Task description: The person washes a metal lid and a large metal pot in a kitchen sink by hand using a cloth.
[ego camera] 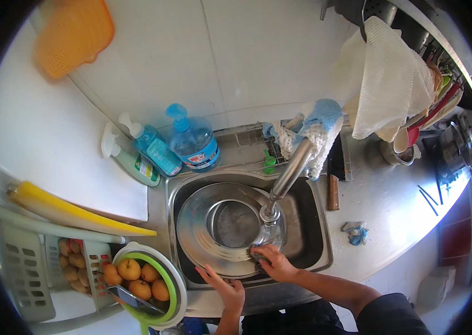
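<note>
A round stainless steel pan or lid [194, 222] with a wide rim lies in the sink [323, 251], below the metal faucet [290, 171]. My right hand [275, 263] presses a dark scrubber [258, 256] on the lower right part of its rim. At the near edge of the same piece is my left hand [223, 289], fingers spread, the thumb apart; whether it touches the rim cannot be told. A blue and white cloth [323, 121] is draped over the faucet's upper end.
Soap bottles [196, 146] and a spray bottle [135, 163] stand behind the sink at left. A bowl of round fruit [181, 289] sits left of the sink. To the right lie a wooden-handled cleaver [334, 192] and a crumpled cloth [356, 233]. Mesh cloths [390, 79] hang at upper right.
</note>
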`<state>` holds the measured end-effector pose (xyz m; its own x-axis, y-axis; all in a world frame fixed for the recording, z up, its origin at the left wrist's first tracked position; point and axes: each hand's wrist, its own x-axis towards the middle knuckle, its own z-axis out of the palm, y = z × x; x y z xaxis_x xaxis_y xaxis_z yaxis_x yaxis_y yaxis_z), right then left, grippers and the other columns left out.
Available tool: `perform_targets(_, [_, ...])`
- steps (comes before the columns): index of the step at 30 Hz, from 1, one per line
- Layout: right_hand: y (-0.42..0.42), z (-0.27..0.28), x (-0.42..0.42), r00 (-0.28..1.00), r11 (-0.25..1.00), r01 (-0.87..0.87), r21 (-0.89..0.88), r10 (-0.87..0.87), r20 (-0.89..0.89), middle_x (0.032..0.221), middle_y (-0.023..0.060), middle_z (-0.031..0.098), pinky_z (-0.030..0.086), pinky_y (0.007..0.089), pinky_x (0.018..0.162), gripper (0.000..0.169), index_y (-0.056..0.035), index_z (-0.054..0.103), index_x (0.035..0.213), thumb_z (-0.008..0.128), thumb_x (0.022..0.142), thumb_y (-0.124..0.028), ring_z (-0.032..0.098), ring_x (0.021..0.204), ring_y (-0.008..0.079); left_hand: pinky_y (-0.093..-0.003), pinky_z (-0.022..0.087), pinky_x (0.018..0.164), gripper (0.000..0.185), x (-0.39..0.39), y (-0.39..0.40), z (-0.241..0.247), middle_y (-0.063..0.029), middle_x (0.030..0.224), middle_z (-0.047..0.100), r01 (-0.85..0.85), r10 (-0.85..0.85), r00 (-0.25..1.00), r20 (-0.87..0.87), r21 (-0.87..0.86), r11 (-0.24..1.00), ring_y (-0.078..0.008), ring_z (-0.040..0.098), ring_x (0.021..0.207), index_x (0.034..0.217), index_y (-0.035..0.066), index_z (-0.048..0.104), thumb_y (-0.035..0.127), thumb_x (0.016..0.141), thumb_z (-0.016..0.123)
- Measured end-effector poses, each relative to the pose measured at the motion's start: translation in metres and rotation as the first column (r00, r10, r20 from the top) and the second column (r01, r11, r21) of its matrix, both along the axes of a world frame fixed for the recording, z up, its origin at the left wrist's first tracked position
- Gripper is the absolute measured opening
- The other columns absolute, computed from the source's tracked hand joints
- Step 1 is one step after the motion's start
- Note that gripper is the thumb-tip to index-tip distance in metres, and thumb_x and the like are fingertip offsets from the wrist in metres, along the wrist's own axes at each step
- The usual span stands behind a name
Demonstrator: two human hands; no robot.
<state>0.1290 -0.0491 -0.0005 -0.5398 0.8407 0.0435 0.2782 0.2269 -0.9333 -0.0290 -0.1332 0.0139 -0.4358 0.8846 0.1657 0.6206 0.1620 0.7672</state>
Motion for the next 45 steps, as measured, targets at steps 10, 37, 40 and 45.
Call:
perform_targets(10, [0.026, 0.021, -0.088, 0.894, 0.789, -0.442, 0.426, 0.425, 0.140, 0.117, 0.0143, 0.047, 0.034, 0.0382, 0.090, 0.050, -0.0046, 0.040, 0.126, 0.054, 0.078, -0.009, 0.043, 0.111, 0.0282, -0.0380, 0.032, 0.098, 0.067, -0.038, 0.020, -0.028, -0.0058, 0.134, 0.028, -0.119, 0.042, -0.039, 0.998, -0.046, 0.992, -0.0223, 0.032, 0.121, 0.136, 0.021, 0.012, 0.053, 0.085, 0.040])
perform_targets(37, [0.060, -0.062, 0.016, 0.522, 0.990, -0.136, 0.031, 0.045, 0.852, 0.121, 0.0233, 0.040, 0.030, 0.0450, 0.095, 0.045, -0.0029, 0.042, 0.121, 0.052, 0.078, -0.014, 0.038, 0.113, 0.0389, -0.0406, 0.040, 0.090, 0.059, -0.037, 0.033, -0.026, -0.0096, 0.126, 0.040, -0.386, 0.145, -0.092, 0.985, -0.170, 0.907, -0.0258, 0.044, 0.111, 0.132, 0.010, 0.025, 0.021, 0.083, 0.056])
perform_targets(40, [-0.005, -0.020, -0.004, 0.861, 0.991, 0.054, 0.123, -0.109, 0.497, 0.128, 0.0221, 0.032, 0.029, 0.0477, 0.096, 0.061, -0.0031, 0.034, 0.127, 0.058, 0.071, -0.010, 0.033, 0.118, 0.0376, -0.0445, 0.037, 0.093, 0.061, -0.040, 0.035, -0.036, -0.0107, 0.127, 0.039, -0.422, -0.031, -0.155, 0.987, -0.037, 0.906, -0.0283, 0.042, 0.113, 0.133, 0.010, 0.024, 0.030, 0.084, 0.055])
perform_targets(45, [-0.010, 0.035, -0.064, 0.859, 0.944, -0.282, 0.173, 0.167, 0.484, 0.132, 0.0170, 0.030, 0.027, 0.0440, 0.098, 0.067, -0.0078, 0.033, 0.130, 0.063, 0.070, -0.014, 0.030, 0.123, 0.0327, -0.0429, 0.034, 0.096, 0.062, -0.039, 0.032, -0.027, -0.0102, 0.129, 0.039, -0.297, -0.058, -0.224, 0.973, -0.011, 0.955, -0.0266, 0.041, 0.115, 0.132, 0.011, 0.026, 0.046, 0.085, 0.045])
